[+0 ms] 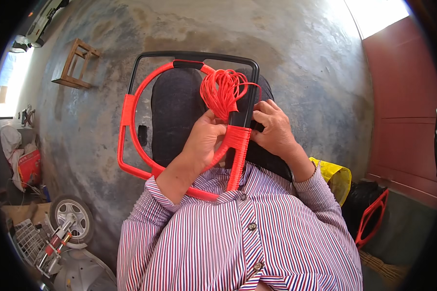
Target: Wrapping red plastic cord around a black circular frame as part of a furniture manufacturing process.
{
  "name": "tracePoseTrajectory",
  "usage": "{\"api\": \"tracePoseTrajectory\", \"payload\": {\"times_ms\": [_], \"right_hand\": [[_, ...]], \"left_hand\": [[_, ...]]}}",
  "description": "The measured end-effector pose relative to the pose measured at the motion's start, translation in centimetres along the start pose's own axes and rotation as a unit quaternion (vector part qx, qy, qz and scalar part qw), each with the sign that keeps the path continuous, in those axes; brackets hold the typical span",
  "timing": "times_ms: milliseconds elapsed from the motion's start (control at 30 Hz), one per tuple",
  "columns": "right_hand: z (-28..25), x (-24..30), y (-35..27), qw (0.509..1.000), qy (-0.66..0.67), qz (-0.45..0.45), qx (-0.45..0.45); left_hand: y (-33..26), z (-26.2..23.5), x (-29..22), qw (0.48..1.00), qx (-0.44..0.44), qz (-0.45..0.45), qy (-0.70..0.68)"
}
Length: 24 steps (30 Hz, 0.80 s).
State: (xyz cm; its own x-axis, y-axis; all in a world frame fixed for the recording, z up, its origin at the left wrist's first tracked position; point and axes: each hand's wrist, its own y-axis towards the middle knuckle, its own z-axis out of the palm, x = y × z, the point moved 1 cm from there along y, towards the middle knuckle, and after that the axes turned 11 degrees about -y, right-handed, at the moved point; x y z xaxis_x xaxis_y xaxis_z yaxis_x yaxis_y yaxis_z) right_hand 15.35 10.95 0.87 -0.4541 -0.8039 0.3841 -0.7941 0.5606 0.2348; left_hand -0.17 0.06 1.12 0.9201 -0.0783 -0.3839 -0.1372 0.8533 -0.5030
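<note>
Seen from the head camera, a black metal frame point(194, 56) with rounded corners rests across the person's lap, over dark trousers. A red-wrapped hoop point(129, 114) sits inside it, and the frame's right-hand bar carries a tight band of red cord windings point(238, 143). Above those windings hangs a loose coil of red cord point(222, 92), bunched into a hank.

The frame looks stiff and fairly light, a thing that would keep its shape when gripped by either bar; the bare black stretch at the top or the wrapped right bar would give the surest hold. The cord looks thin, smooth and plastic-like, so it would likely slip unless kept taut, and the loose hank would tangle easily if let go.

The left hand point(204, 143) comes up from the lower edge with the wrist bent. Its fingers are curled round the base of the hank, where it meets the wound section, and its thumb points upward. The right hand point(274, 127) lies just beside the right bar. Its fingers are bent inward and pinched close at the bar near the upper windings; whether they grip the cord itself or only the bar cannot be told. Both forearms wear red, white and blue striped sleeves point(315, 194).

A second red-wrapped frame point(371, 218) leans at the lower right, well apart.
</note>
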Motion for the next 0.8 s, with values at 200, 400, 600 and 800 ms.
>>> {"api": "tracePoseTrajectory", "payload": {"times_ms": [200, 400, 600, 800], "right_hand": [[0.8, -0.9, 0.5, 0.998, 0.064, 0.013, 0.017], [-1.9, -3.2, -1.4, 0.759, 0.633, 0.148, -0.036], [-6.3, -6.0, -4.0, 0.562, 0.827, 0.007, -0.035], [-7.2, -5.3, -3.3, 0.678, 0.678, 0.249, -0.134]], "left_hand": [[-0.1, 0.1, -0.1, 0.999, 0.006, -0.045, -0.018], [0.0, -0.1, -0.2, 0.998, 0.003, -0.057, -0.016], [0.4, -0.3, 0.0, 0.998, 0.019, -0.05, -0.018], [-0.1, -0.3, -0.1, 0.996, 0.069, -0.031, -0.046]]}}
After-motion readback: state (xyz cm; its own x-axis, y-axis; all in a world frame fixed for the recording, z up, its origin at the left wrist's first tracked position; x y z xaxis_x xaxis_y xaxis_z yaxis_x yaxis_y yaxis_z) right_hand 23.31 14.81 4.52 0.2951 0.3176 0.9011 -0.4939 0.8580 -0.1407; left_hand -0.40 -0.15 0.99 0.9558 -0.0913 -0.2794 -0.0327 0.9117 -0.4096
